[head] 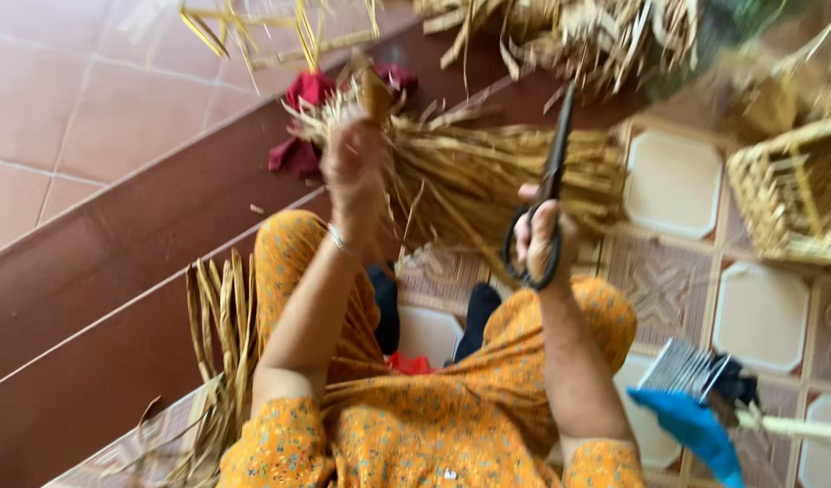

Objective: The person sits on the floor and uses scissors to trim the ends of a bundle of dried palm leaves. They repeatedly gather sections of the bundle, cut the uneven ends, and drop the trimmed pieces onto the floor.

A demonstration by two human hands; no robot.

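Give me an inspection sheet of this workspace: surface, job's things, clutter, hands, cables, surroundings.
Surface: patterned tiled floor beside dark red steps.
Job's things: bundle of dried straw; black scissors, blades pointing up over the bundle.
Clutter: loose dried leaves by the left knee; red cloth behind the bundle; wire brush with blue handle; more straw piled at the top.
Hands: left hand grips the bundle; right hand holds the scissors through the handle loops.
Cables: nothing seen.
Surroundings: woven straw basket at right; picture blurred.
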